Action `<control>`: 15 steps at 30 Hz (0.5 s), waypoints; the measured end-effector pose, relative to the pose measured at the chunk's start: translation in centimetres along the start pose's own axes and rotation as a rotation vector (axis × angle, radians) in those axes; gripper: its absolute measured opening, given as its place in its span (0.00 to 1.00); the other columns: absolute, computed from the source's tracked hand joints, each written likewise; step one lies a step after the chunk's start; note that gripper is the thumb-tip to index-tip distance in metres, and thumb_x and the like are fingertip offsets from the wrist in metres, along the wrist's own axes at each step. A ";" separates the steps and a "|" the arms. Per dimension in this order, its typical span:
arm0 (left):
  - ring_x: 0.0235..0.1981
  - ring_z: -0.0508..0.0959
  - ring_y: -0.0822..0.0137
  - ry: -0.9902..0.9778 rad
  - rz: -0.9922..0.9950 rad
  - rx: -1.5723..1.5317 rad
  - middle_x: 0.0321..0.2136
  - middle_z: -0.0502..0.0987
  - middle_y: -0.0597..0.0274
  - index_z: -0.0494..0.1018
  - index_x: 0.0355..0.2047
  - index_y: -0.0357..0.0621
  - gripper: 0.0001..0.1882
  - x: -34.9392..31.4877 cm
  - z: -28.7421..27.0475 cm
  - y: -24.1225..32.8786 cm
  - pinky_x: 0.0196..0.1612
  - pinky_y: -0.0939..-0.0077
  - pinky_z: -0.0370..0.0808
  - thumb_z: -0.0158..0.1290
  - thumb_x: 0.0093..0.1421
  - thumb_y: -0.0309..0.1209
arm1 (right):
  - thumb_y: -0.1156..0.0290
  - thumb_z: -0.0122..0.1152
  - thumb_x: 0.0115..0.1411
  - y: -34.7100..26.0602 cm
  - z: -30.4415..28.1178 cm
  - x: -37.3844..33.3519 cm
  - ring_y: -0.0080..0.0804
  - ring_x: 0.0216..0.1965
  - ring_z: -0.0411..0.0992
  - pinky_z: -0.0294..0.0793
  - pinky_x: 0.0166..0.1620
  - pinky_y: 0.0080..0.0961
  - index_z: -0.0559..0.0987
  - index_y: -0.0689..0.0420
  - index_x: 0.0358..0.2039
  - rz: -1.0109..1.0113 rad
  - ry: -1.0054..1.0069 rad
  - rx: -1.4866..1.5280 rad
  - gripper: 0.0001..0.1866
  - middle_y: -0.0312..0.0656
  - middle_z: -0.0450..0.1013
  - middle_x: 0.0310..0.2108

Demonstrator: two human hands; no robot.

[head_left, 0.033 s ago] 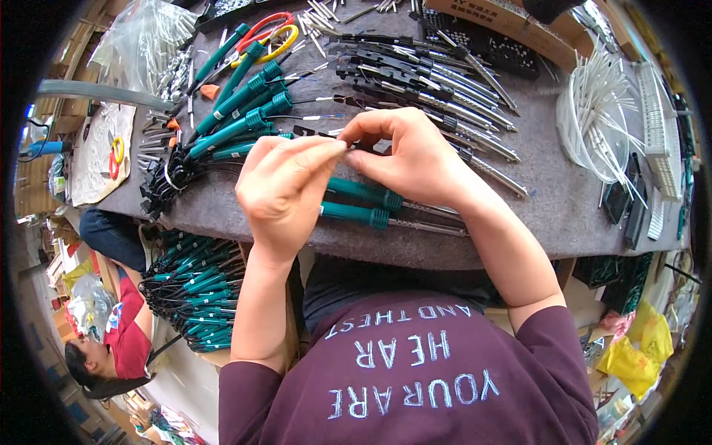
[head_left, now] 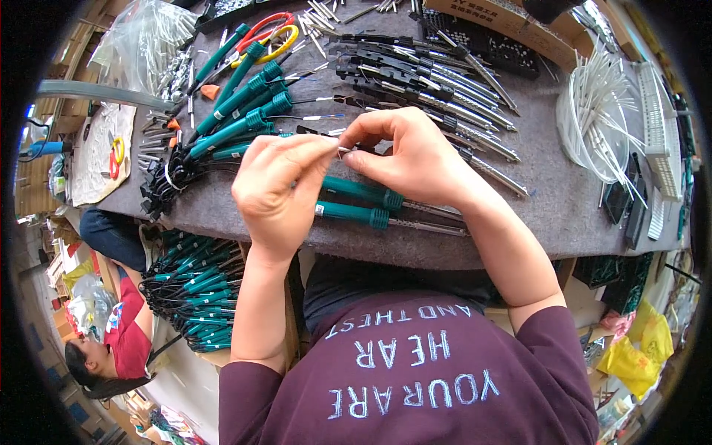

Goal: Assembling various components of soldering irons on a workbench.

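Note:
Over the near middle of the bench, my left hand (head_left: 276, 189) and my right hand (head_left: 408, 156) meet fingertip to fingertip. Both are closed in a pinch on a thin white piece (head_left: 344, 149), mostly hidden by the fingers; its exact kind does not show. Just below my hands lie two soldering irons with green handles (head_left: 356, 213) and perforated metal barrels (head_left: 426, 227). More green handles (head_left: 233, 130) with wire ends sticking out lie left of my hands. Beyond my right hand is a row of metal barrels with black clips (head_left: 445, 93).
Red and yellow handled scissors (head_left: 276, 37) lie at the back. At the right stands a clear bag of white tubes (head_left: 593, 122) beside a white rack (head_left: 660, 133). Bundled green-handled irons (head_left: 196, 293) fill a box below the left edge. A person in red (head_left: 130, 326) is at far left.
My left hand has shifted slightly left, away from my right fingertips. A bit more of the thin white piece now shows between them.

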State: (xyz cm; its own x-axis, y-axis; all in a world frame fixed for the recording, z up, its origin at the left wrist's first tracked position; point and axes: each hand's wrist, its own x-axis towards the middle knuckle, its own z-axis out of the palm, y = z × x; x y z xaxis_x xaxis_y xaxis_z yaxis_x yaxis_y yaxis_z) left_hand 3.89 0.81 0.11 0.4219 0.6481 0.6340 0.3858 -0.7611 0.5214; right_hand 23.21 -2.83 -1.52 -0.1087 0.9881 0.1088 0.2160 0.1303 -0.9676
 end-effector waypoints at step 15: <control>0.27 0.77 0.71 -0.203 -0.250 -0.228 0.32 0.83 0.59 0.83 0.38 0.39 0.12 0.2 -0.6 0.1 0.29 0.80 0.73 0.66 0.52 0.21 | 0.68 0.70 0.60 -0.4 -0.4 -0.1 0.16 0.30 0.75 0.77 0.37 0.19 0.85 0.65 0.40 0.174 -0.043 0.092 0.13 0.37 0.82 0.31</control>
State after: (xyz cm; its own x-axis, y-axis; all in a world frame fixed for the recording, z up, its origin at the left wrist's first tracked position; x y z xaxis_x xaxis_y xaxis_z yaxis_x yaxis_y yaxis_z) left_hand 3.51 0.87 0.59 0.5005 0.7883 0.3579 0.3148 -0.5508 0.7730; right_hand 23.56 -2.98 -1.10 -0.1196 0.9904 -0.0695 0.1458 -0.0518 -0.9880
